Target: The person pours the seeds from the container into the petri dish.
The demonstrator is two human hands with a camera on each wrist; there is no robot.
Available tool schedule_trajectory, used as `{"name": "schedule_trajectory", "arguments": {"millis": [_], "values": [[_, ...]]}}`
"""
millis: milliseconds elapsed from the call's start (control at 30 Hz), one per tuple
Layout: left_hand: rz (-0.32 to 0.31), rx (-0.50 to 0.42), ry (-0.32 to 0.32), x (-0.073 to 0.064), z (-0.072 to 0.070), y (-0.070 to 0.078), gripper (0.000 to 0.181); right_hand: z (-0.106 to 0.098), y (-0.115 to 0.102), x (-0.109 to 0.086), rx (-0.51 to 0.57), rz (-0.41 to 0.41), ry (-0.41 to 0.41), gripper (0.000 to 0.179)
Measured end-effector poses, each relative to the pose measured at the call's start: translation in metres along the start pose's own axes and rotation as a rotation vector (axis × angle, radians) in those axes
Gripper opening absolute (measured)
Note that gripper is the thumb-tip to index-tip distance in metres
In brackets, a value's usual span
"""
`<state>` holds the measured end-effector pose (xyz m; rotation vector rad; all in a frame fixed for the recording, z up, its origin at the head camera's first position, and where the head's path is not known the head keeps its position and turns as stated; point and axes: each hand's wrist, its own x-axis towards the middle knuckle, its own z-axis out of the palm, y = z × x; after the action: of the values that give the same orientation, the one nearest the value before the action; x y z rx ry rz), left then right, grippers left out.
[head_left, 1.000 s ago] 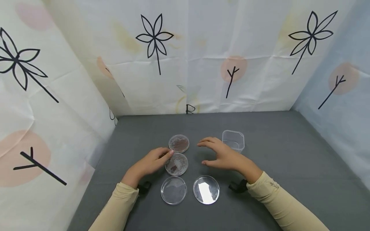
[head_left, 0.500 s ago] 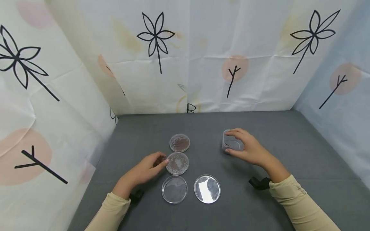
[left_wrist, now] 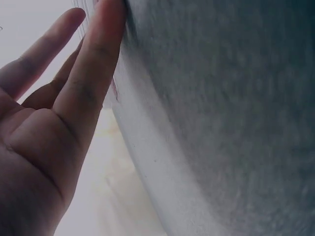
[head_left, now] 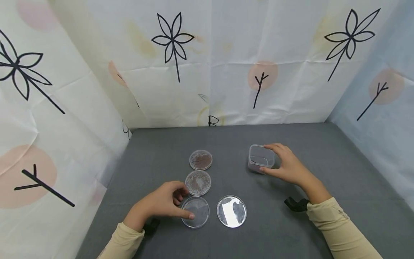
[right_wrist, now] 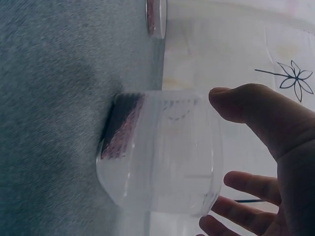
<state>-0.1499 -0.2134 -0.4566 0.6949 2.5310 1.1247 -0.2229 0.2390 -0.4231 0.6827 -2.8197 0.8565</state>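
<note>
1 clear plastic container [right_wrist: 182,152] at centre, base on grey surface [right_wrist: 54,118], dark reddish contents [right_wrist: 120,130] near base. Right hand [right_wrist: 295,152] beside rim, thumb and fingers apart; contact unclear. 1 shallow dish [right_wrist: 156,19] at top edge, partly cut off. Behind, pale backdrop [right_wrist: 211,49] with 1 black line-drawn flower [right_wrist: 295,77].

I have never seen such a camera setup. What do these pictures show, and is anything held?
No machine here: a person wears three cameras. The wide picture comes from the head, the close ones from the wrists. On the table stand a far dish and a middle dish with brownish contents, a left clear dish, a right clear dish and a plastic container. The left hand has its thumb over the left clear dish, without visible grip. The right hand is at the plastic container; whether it grips is unclear.
</note>
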Motion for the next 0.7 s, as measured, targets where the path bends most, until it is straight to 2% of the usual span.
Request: {"name": "schedule_trajectory", "arguments": {"millis": [267, 400, 700], "values": [[0.026, -0.079, -0.080, -0.002, 0.002, 0.007, 0.081, -0.001, 0.007, -0.004, 0.038, 0.029, 0.006, 0.096], [0.041, -0.097, -0.115, -0.002, 0.005, 0.007, 0.082, -0.001, 0.010, -0.006, 0.059, 0.039, 0.000, 0.100], [0.015, -0.080, -0.104, 0.000, 0.007, 0.007, 0.075, 0.004, 0.015, -0.007, 0.126, 0.080, 0.008, 0.100]]}}
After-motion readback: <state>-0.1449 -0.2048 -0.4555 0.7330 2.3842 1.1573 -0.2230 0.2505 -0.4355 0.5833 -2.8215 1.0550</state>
